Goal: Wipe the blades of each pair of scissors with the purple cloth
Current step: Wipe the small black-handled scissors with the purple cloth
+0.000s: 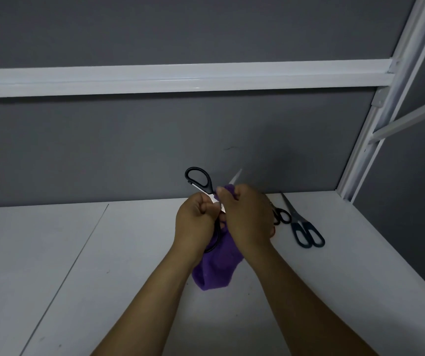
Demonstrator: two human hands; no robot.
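Observation:
Above the white table I hold black-handled scissors [200, 179] spread wide open. One handle loop points up and left, and a blade tip [235, 177] sticks up past my fingers. My left hand [196, 222] grips the scissors near the pivot and lower handle. The purple cloth [216, 268] is held in my right hand [248, 217], wrapped round a blade, and its loose end hangs down between my wrists.
A dark blue-handled pair of scissors [302, 224] lies shut on the table [134, 253] to the right, beside a small black-handled pair [282, 215] partly hidden behind my right hand. A grey wall panel and a white frame post [375, 129] bound the table at back and right.

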